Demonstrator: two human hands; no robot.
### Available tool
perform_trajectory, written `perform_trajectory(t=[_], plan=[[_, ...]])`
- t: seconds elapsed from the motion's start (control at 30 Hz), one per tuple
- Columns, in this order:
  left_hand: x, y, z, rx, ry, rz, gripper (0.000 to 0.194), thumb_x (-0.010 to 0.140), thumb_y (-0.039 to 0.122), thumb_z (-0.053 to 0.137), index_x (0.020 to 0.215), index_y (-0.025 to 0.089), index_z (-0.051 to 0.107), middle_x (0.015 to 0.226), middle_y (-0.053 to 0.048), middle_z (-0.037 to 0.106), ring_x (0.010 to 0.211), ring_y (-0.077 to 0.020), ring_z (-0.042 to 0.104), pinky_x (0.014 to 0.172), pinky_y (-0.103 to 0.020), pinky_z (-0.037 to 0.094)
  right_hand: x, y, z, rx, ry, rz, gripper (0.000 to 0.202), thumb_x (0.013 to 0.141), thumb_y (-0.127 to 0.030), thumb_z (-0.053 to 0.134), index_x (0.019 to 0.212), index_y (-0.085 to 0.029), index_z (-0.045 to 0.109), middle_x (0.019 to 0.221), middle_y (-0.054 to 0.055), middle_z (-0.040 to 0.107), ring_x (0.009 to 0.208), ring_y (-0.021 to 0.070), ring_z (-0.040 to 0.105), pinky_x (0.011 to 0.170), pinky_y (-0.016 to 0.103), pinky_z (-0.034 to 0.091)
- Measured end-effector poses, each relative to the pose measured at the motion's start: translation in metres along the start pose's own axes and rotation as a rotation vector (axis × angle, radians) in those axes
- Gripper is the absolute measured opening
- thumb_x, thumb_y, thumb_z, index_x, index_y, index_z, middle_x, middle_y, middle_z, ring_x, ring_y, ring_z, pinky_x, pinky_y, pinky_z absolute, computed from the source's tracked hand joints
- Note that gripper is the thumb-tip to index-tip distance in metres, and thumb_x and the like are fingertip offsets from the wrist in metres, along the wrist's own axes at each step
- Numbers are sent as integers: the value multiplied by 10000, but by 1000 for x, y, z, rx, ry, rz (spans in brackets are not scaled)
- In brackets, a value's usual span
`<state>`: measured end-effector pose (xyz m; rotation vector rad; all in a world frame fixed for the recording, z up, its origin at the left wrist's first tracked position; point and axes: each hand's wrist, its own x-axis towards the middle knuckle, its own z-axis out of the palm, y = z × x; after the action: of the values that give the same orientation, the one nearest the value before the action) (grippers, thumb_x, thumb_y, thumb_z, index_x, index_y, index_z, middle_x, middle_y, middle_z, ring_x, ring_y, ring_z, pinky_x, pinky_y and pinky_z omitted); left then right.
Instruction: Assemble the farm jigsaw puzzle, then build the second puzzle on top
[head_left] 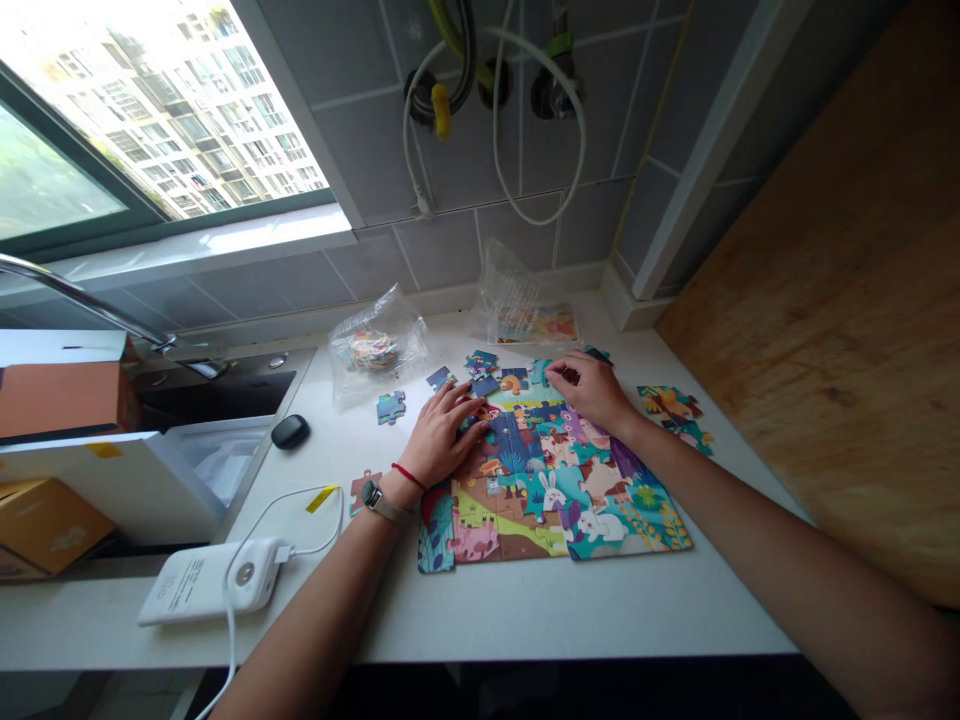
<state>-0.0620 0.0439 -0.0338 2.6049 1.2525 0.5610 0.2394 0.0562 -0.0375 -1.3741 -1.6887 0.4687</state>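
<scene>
A partly joined jigsaw puzzle (517, 520) with rabbits and a pig lies on the white counter. My left hand (442, 435) rests flat at its upper left edge, fingers spread, a watch and red cord at the wrist. At the upper edge, my right hand (589, 385) pinches a teal puzzle piece (541, 373) by its right side. Beside that piece lies one with an orange curl (514, 381). Loose blue pieces (481, 362) sit beyond my left fingers, and a lone blue piece (390, 407) is farther left. More pieces (670, 403) lie right of my right forearm.
Behind the puzzle are a clear bag of pieces (375, 345) and another plastic bag (510, 285) over a picture card (551, 323). A black oval case (290, 432), a white power bank (214, 580) with a cable, and a sink (247, 400) with boxes are on the left.
</scene>
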Motion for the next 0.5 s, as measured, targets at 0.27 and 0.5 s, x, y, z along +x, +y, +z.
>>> perform_trajectory(t=[0.27, 0.5], plan=[[4, 1, -7, -25, 76, -49, 303, 1072, 402, 496, 1138, 248, 749, 1320, -97, 683, 1316, -276, 600, 1226, -524, 425, -1, -1, 0, 6, -7, 21, 208, 893, -333, 620, 817, -199, 760, 827, 63, 735, 745, 207, 677, 728, 321, 547], [4, 2, -9, -42, 91, -73, 281, 1052, 360, 514, 1083, 248, 770, 1276, -99, 679, 1273, -296, 603, 1109, -499, 512, -1, -1, 0, 21, -11, 30, 213, 888, -353, 628, 827, -201, 763, 834, 67, 744, 754, 218, 687, 739, 332, 549]])
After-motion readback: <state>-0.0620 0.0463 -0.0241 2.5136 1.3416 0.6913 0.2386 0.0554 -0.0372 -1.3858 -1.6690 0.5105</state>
